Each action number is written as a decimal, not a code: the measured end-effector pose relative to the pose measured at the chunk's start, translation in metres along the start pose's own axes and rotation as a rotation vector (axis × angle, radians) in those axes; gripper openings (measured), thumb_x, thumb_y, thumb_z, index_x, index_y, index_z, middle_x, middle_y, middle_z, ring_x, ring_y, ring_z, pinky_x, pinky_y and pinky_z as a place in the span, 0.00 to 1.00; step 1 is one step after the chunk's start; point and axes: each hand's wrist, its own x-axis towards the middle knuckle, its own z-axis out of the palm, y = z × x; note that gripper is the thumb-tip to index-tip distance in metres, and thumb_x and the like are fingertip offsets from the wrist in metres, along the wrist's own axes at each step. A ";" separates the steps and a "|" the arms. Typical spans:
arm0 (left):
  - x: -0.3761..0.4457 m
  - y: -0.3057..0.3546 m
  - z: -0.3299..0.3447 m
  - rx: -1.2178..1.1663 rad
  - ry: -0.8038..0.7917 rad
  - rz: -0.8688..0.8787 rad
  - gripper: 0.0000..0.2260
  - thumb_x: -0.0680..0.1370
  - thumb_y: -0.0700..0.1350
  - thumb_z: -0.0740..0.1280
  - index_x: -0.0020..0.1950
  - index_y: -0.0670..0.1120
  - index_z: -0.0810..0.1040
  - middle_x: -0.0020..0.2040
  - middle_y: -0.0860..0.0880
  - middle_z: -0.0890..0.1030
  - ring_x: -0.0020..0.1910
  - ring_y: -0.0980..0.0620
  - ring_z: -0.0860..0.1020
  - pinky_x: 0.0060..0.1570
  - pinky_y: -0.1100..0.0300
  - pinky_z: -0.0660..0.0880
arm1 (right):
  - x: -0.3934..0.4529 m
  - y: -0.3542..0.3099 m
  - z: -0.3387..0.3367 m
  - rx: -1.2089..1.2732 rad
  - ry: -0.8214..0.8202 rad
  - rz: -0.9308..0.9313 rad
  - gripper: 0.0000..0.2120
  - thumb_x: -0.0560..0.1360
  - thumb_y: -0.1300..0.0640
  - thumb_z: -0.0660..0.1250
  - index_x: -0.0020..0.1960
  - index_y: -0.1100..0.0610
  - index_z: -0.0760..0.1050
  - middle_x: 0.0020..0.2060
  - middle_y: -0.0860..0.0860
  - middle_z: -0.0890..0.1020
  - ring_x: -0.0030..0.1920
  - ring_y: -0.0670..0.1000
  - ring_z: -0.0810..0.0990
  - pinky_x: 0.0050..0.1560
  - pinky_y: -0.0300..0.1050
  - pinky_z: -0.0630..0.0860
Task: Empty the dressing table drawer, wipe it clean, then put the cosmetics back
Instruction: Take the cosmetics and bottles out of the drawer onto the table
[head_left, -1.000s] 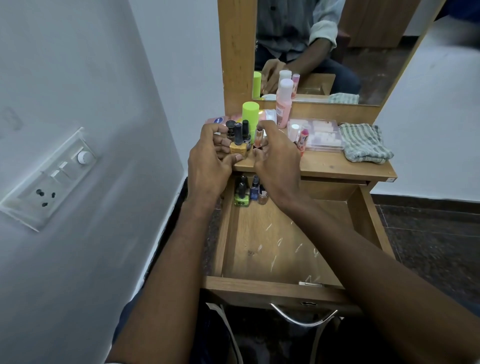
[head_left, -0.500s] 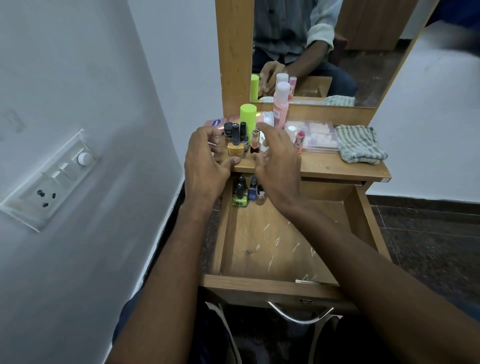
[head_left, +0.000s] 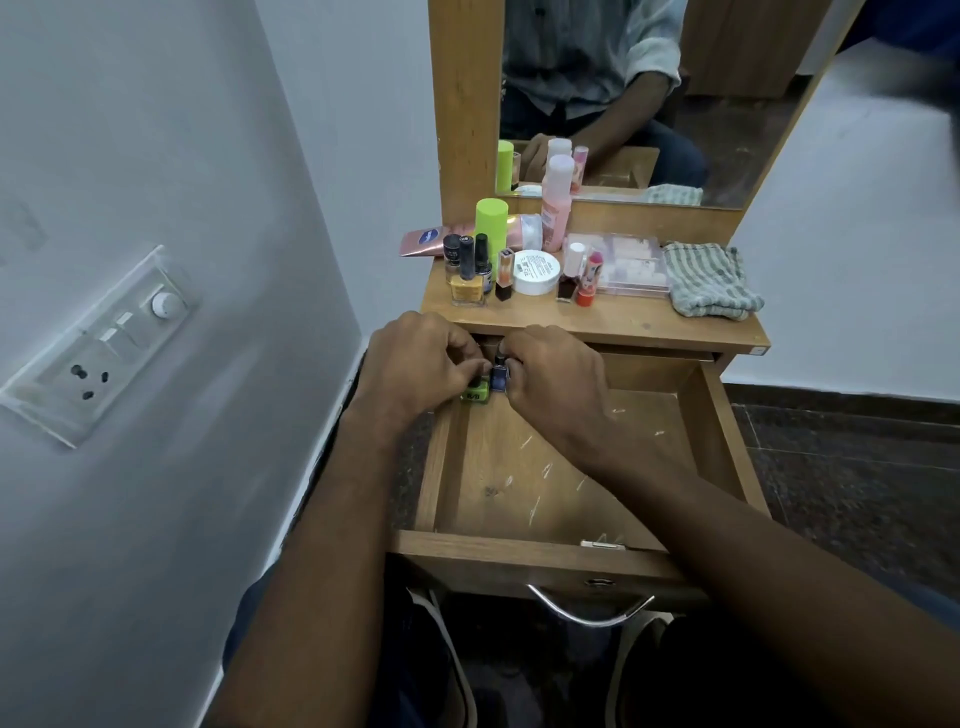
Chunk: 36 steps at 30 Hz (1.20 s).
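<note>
Both hands at far left corner of open drawer (head_left: 571, 483): left hand (head_left: 415, 364) grips green nail polish (head_left: 475, 391), right hand (head_left: 553, 379) pinches blue nail polish (head_left: 500, 375). Other cosmetics and striped cloth (head_left: 706, 280) on tabletop (head_left: 623, 319).

White walls (head_left: 182, 130) w/ switch panel (head_left: 98, 345), dark speckled floor (head_left: 857, 467), wood-framed mirror (head_left: 649, 104), possibly wardrobe reflected.

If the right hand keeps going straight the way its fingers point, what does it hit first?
The right hand points leftward at the small blue nail polish bottle, which its fingers already seem to touch; beyond it stands the green nail polish bottle in the left hand.
</note>
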 end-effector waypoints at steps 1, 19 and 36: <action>-0.001 0.001 0.001 0.002 -0.005 -0.025 0.06 0.73 0.55 0.80 0.47 0.57 0.90 0.41 0.56 0.88 0.38 0.55 0.80 0.40 0.58 0.78 | -0.002 -0.001 0.000 -0.026 -0.008 0.000 0.07 0.72 0.61 0.74 0.49 0.56 0.83 0.41 0.51 0.84 0.41 0.54 0.81 0.37 0.46 0.76; -0.003 -0.004 0.012 -0.107 -0.015 -0.102 0.11 0.69 0.50 0.84 0.50 0.54 0.89 0.36 0.57 0.86 0.36 0.60 0.82 0.43 0.59 0.81 | -0.011 0.004 0.011 -0.183 -0.156 -0.066 0.15 0.71 0.59 0.78 0.57 0.57 0.81 0.48 0.52 0.82 0.41 0.50 0.79 0.37 0.42 0.74; -0.001 -0.004 0.004 -0.199 -0.106 0.008 0.09 0.68 0.50 0.85 0.43 0.53 0.90 0.35 0.58 0.85 0.34 0.59 0.82 0.40 0.54 0.83 | -0.014 0.019 -0.019 0.374 -0.219 0.191 0.22 0.70 0.62 0.78 0.56 0.49 0.71 0.43 0.44 0.80 0.41 0.44 0.80 0.37 0.40 0.77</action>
